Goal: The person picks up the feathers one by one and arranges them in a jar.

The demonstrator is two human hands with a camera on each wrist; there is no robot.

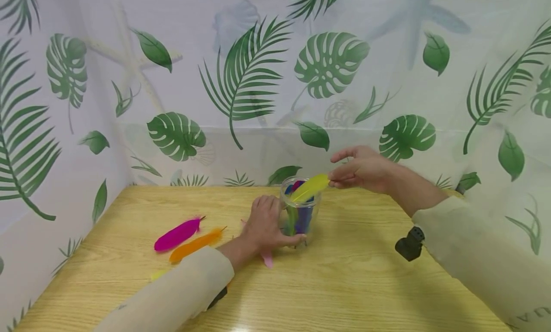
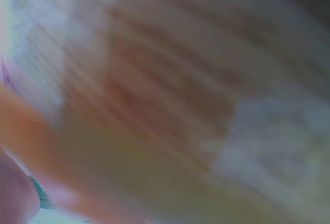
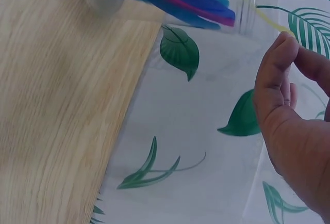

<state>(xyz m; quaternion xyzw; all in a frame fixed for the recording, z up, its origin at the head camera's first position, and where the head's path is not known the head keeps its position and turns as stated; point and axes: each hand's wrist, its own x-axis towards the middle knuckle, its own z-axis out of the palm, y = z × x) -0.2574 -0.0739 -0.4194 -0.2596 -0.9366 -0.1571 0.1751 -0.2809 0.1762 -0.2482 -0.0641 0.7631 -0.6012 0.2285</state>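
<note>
Gripping clear jar (image 1: 315, 208): left hand (image 1: 264, 223) | right hand (image 1: 362, 171) pinched yellow feather (image 1: 309, 188) | blue feathers (image 1: 304, 219) inside; magenta feather (image 1: 177, 235), orange feather (image 1: 195, 245) outside, lower-left

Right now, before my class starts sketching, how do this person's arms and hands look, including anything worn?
The left sleeve and right sleeve are pale cream, ending short of the wrists. Dark lettering marks the right one. A chunky black device shows beneath it. The left hand and right hand wear no gloves.
</note>
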